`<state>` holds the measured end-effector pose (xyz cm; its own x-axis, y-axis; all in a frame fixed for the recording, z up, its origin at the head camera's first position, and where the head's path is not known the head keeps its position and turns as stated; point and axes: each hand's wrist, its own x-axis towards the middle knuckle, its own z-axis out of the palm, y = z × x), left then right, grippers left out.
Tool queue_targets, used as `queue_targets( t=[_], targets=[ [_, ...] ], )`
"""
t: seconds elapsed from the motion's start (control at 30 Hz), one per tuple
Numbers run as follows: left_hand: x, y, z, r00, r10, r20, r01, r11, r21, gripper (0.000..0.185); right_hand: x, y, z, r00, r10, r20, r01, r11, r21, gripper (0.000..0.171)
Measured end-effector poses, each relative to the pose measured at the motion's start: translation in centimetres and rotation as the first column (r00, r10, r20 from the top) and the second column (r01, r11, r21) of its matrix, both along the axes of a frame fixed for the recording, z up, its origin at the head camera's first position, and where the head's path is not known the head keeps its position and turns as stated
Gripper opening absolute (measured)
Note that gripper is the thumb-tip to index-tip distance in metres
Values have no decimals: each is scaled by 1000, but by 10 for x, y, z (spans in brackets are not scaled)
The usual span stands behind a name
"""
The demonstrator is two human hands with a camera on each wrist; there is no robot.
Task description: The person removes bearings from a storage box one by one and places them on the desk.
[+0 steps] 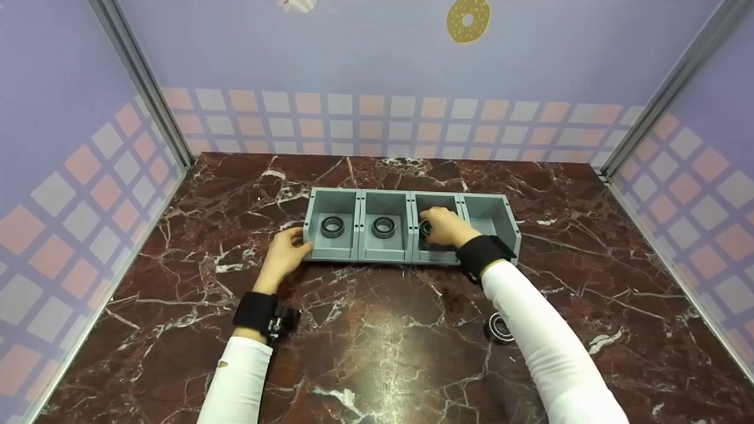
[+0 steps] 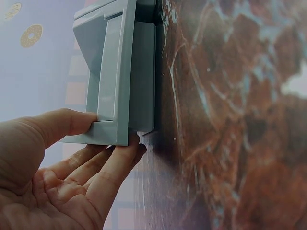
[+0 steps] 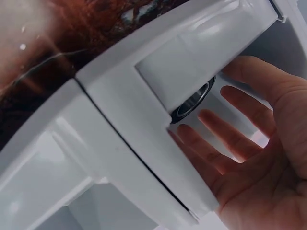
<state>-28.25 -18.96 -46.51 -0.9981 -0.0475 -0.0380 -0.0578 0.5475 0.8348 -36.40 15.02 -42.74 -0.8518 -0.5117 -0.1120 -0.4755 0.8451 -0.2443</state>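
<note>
A grey row of four open bins [image 1: 377,254] stands mid-table. The first bin holds a black ring bearing [image 1: 333,227], the second another bearing [image 1: 383,227]. My left hand [image 1: 288,250] braces the row's left end; in the left wrist view its thumb [image 2: 72,122] lies on the bin wall [image 2: 115,72] and straight fingers [image 2: 117,160] touch the corner. My right hand [image 1: 445,228] reaches into the third bin. There its fingers [image 3: 230,139] are spread and straight beside a third bearing [image 3: 192,101], which the bin wall [image 3: 144,120] half hides.
One more bearing [image 1: 498,328] lies on the dark red marble table [image 1: 377,341], partly behind my right forearm. The fourth bin [image 1: 490,221] shows nothing inside. Lilac checked walls close off the back and both sides.
</note>
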Motion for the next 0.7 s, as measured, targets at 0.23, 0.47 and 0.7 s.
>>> queue_targets(
  t=[0.23,0.47,0.7],
  targets=[
    [0,1,0,1000,1,-7,-1,1000,1,52,-2,-2,-2,1000,-14,13,13,1000,16,50],
    [1,1,2,1000,-3,-2,3,1000,2,53,-4,-3,-5,1000,-21,8,21,1000,14,20],
    [2,1,1,1000,7,-8,-7,1000,9,52,-6,-5,-6,999,-35,15,35,999,24,17]
  ],
)
